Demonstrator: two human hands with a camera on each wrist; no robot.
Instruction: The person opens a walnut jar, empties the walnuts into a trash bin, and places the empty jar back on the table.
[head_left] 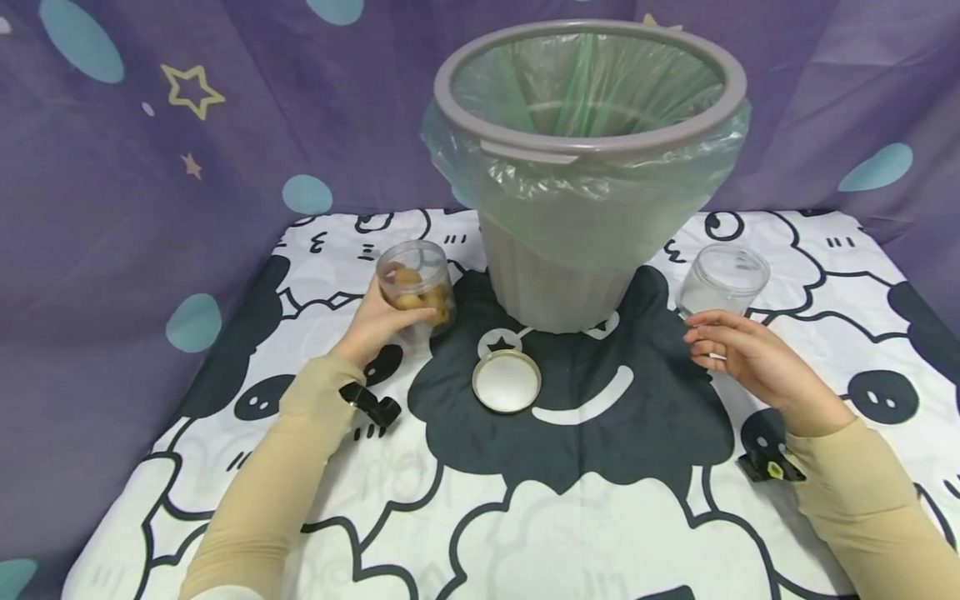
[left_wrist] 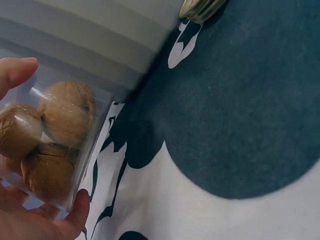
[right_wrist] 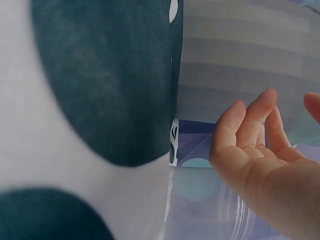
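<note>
My left hand (head_left: pixel 378 323) grips a clear round jar (head_left: pixel 438 271) with no lid, its thumb across the near side. Several brown walnuts (left_wrist: pixel 65 112) lie inside it, seen through the wall in the left wrist view. On the right, a second clear jar (head_left: pixel 722 282) stands on the cloth with nothing showing inside. Close in front of that jar hovers my right hand (head_left: pixel 753 362), fingers loosely bent and holding nothing. A round lid (head_left: pixel 507 382) with a white face and gold rim lies flat between the hands.
A tall grey bin (head_left: pixel 558 304) stands at the back middle, between the two jars. Its green see-through liner (head_left: pixel 592 217) is folded over the rim. Cartoon-printed cloth (head_left: pixel 585 542) covers the table, and a purple curtain (head_left: pixel 247 150) hangs behind it.
</note>
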